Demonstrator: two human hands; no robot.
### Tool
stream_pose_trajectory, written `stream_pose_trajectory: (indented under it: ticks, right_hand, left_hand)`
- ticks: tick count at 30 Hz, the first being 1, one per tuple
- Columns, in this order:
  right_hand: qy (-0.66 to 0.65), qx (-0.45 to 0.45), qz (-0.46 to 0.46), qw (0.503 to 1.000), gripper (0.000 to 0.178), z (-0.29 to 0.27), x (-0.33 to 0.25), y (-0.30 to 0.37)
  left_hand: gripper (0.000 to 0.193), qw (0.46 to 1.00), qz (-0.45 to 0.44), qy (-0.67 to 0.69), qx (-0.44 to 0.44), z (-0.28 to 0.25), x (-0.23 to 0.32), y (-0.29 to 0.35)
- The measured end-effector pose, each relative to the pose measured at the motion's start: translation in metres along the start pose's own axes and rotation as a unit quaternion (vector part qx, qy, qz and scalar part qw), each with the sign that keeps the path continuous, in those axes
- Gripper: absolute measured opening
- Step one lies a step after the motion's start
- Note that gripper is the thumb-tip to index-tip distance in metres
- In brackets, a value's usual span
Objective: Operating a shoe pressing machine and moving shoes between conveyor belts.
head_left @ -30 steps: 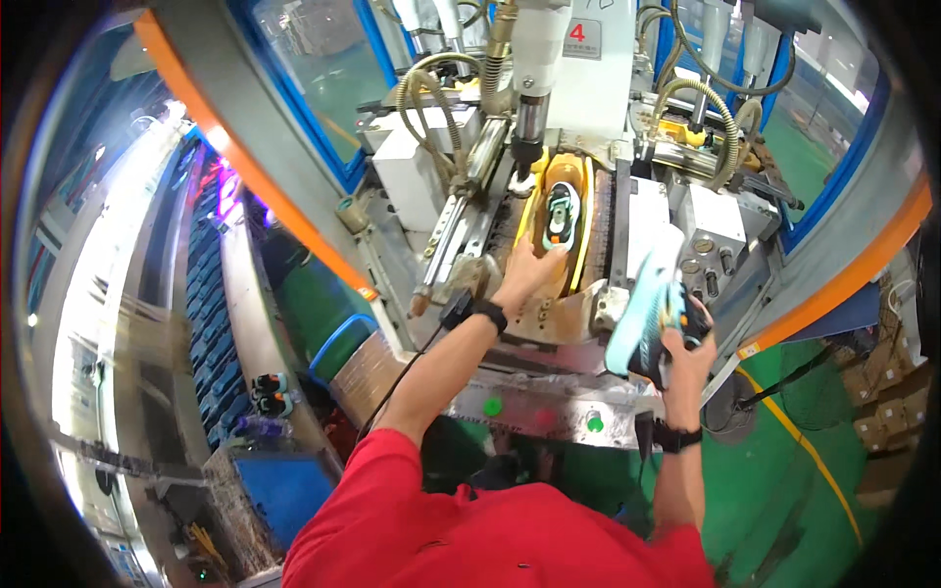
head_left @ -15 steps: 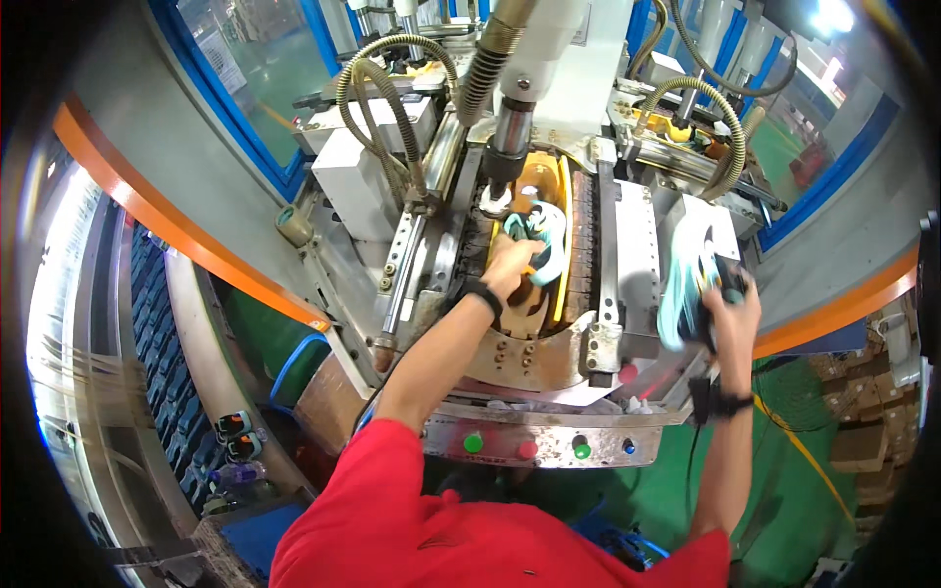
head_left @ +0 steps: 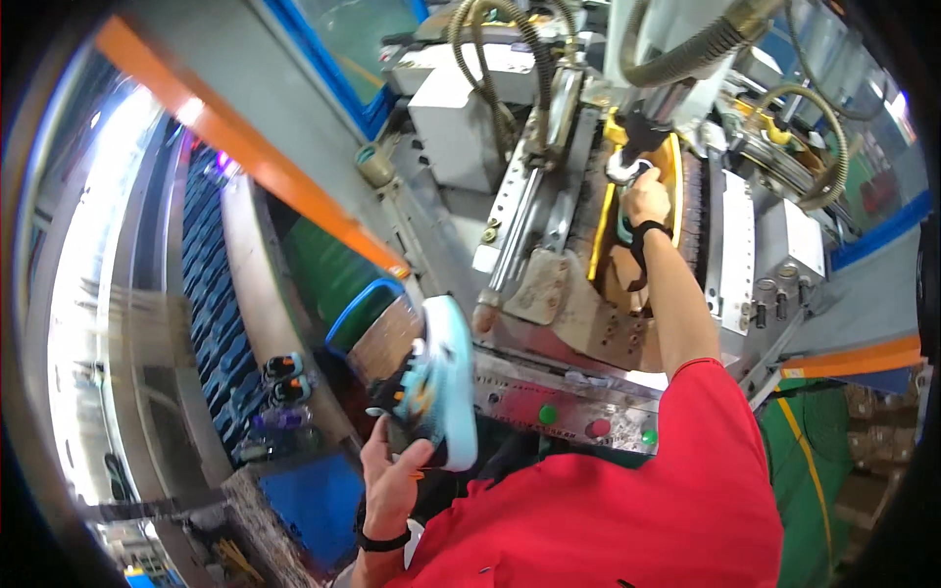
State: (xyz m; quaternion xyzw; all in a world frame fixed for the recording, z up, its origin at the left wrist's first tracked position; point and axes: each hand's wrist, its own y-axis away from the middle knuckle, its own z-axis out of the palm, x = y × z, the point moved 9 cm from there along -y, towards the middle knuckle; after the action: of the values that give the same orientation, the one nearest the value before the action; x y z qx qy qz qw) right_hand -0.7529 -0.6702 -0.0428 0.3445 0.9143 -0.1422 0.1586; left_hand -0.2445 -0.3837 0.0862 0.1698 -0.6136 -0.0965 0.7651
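At the lower left, my left hand (head_left: 394, 482) grips a shoe (head_left: 449, 382) by its heel end, thumb and fingers around it. The shoe is held upright, with a thick pale blue sole and a dark upper with orange touches. My right arm reaches into the press machine, where my right hand (head_left: 647, 199) is closed just below the white pad (head_left: 624, 169) of the press head. A teal part of a second shoe (head_left: 624, 229) shows under that hand; the rest is hidden by the hand and wrist.
Yellow side strips (head_left: 600, 235) line the press bay. In front runs a control panel (head_left: 510, 397) with coloured buttons. At left, beyond an orange frame edge (head_left: 245, 147), lies a conveyor (head_left: 218, 294); small dark shoes (head_left: 286, 380) and a bottle (head_left: 284, 416) rest beside it.
My left hand has come out of the press with a shoe and swung to the lower left. My right hand has moved from the right side into the press. The view has turned left.
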Motion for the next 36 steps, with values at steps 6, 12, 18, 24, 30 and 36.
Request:
stream_pose_trajectory:
  ticks: [6, 12, 18, 24, 30, 36]
  right_hand:
    - [-0.071, 0.05, -0.227, 0.97, 0.049, -0.067, -0.039, 0.059]
    - [-0.329, -0.056, -0.411, 0.848, 0.019, -0.142, -0.073, 0.332]
    - [-0.213, -0.25, -0.392, 0.859, 0.023, 0.056, -0.013, 0.427]
    - [-0.18, -0.279, -0.405, 0.852, 0.021, 0.079, 0.003, 0.434]
    - [-0.188, -0.4, -0.378, 0.813, 0.035, 0.084, -0.003, 0.434]
    - [-0.256, -0.269, -0.453, 0.81, 0.025, 0.089, -0.008, 0.423]
  left_hand:
    - [0.035, 0.985, 0.046, 0.09, 0.142, -0.071, -0.038, 0.053]
    - [0.025, 0.969, -0.003, 0.133, 0.206, -0.074, -0.084, 0.077]
    - [0.026, 0.975, -0.015, 0.123, 0.182, -0.038, -0.087, 0.1]
    - [0.024, 0.974, -0.015, 0.115, 0.192, -0.037, -0.107, 0.125]
    - [0.024, 0.958, -0.021, 0.145, 0.247, -0.056, -0.121, 0.146]
    - [0.033, 0.945, 0.018, 0.18, 0.272, -0.075, -0.121, 0.169]
